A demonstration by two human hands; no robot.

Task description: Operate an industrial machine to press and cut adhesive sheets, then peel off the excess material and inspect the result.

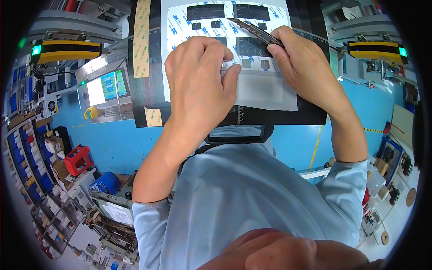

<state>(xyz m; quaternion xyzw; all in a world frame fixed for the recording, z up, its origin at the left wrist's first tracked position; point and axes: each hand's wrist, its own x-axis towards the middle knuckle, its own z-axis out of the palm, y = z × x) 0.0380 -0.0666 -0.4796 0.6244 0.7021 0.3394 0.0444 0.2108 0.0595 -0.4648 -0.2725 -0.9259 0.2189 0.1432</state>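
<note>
My right hand (306, 67) grips a pair of dark metal tweezers (254, 31). Their thin tips point left, over the upper middle of a white printed adhesive sheet (177, 28) with dark rectangular and small square windows. My left hand (198, 81) covers the left part of this sheet, thumb and forefinger closed together on a small whitish piece (228, 66); whether it is loose or part of the sheet cannot be made out. The sheet lies on a black board (310, 110), its lower part a plain translucent grey area. My left palm hides some of the windows.
Tan adhesive strips (141, 40) line the board's left side. A control panel with a lit screen (108, 87) stands left. Yellow-black sensor bars (67, 51) flank both sides. A red crate (78, 159) and shelves of bins are lower left.
</note>
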